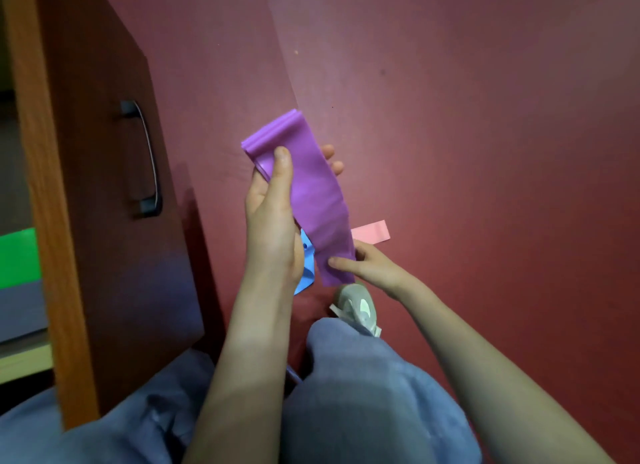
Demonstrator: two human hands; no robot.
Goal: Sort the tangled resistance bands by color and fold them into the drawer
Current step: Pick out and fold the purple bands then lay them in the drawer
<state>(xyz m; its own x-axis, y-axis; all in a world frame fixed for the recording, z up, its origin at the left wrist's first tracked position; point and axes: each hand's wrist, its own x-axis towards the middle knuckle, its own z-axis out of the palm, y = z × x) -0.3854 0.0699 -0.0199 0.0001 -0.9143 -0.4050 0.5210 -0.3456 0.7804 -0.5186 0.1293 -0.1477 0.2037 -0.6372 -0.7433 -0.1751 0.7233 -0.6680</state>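
The person is holding the purple band (313,189) in the air in front of the knees, above the dark red floor (485,151). The strip's long axis is running from a layered, folded end at the upper left down to a loose end at the lower right. The left hand (273,217) is gripping the upper part, with the thumb lying flat along the near face and the fingers (329,150) wrapping behind so that their tips are showing past the far edge. The right hand (369,267) is pinching the bottom end between thumb and fingertips, just above a grey shoe (360,307). The next fold appears to depend on that lower end, which is hanging below and to the right of the left hand's grip. The right hand would probably be carrying it up along the strip's length toward the folded end. The open drawer (114,241), with its dark handle (147,158), is standing to the left, so the left hand is the nearer one for placing the bundle. Inside, at the frame's left edge, a green band (17,259) and a grey-blue one (20,311) seem to be lying side by side. On the floor, a blue band (306,269) is lying partly hidden under the left wrist, and a pink band (372,233) is lying flat just beyond the right hand. Both look to be waiting their turn. There is open floor to the right but little space between the knees and the drawer front.
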